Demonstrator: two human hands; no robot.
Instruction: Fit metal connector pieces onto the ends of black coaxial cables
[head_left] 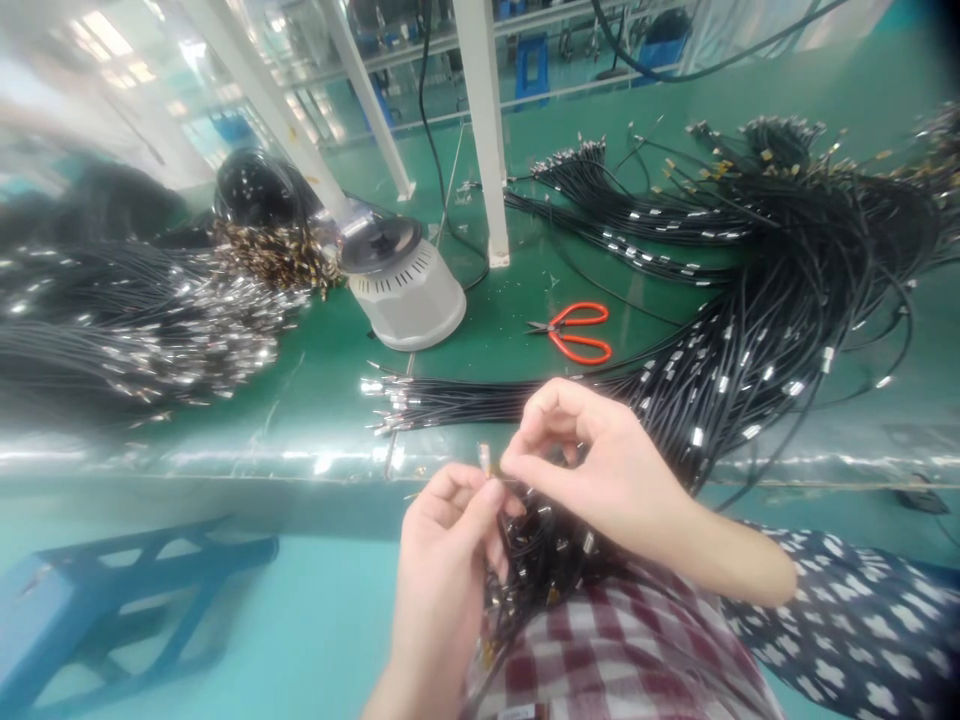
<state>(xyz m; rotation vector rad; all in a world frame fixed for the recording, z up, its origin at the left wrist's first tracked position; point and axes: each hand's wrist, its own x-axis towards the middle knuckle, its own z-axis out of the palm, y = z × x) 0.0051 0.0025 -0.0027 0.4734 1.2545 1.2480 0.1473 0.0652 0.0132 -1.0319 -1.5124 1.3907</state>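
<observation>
My left hand (448, 550) is closed in a pinch on the end of a thin black cable, just past the table's front edge. A small shiny metal connector tip (484, 458) stands up above its thumb and forefinger. My right hand (600, 460) is beside it on the right, thumb and forefinger pinched close to the same tip; what they hold is too small to make out. Below both hands, more black cables (551, 550) with metal ends lie on the lap. A bundle of black cables (465, 403) lies on the table just beyond my hands.
Red-handled scissors (577, 332) lie on the green table (510, 300). A grey-white round device with a dark top (409, 290) stands left of a white post (484, 130). Large cable piles (787, 260) cover the right; another pile (150, 320) is left. A blue stool (135, 600) stands below.
</observation>
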